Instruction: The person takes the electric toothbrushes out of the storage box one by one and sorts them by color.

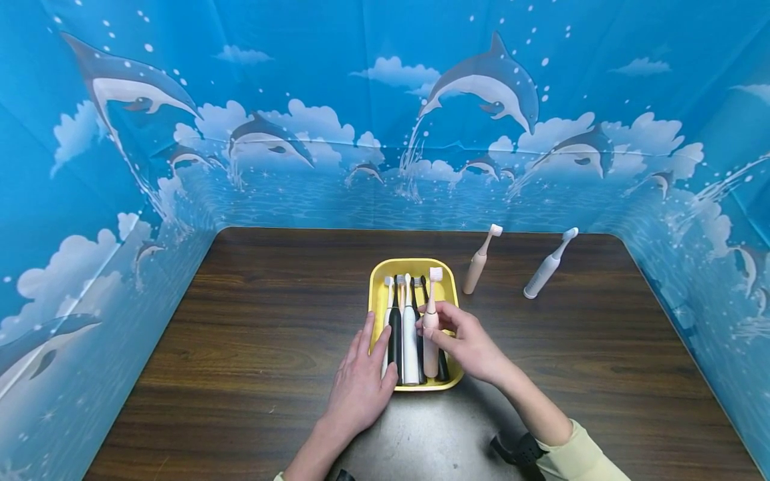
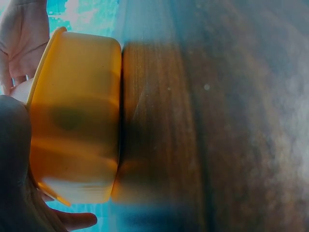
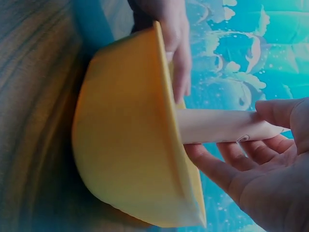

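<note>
A pink electric toothbrush point(image 1: 430, 357) is pinched by the right hand point(image 1: 472, 344) just inside the yellow tray point(image 1: 412, 262), its base below the rim. The rim beside it is touched by the left hand point(image 1: 363, 381), whose fingers are extended rather than clenched. Between the hands, white-handled point(image 1: 410, 347) and black-handled toothbrushes point(image 1: 395, 334) are contained. Beyond the right hand, a beige electric toothbrush point(image 1: 475, 272) and, farther right, a white electric toothbrush point(image 1: 543, 275) are stood on the tabletop point(image 1: 271, 321). The work is judged partly done; whether sorting out or filling is underway cannot be told. The right hand is hemmed by the tray's right rim; wide room is left outward of both hands.
</note>
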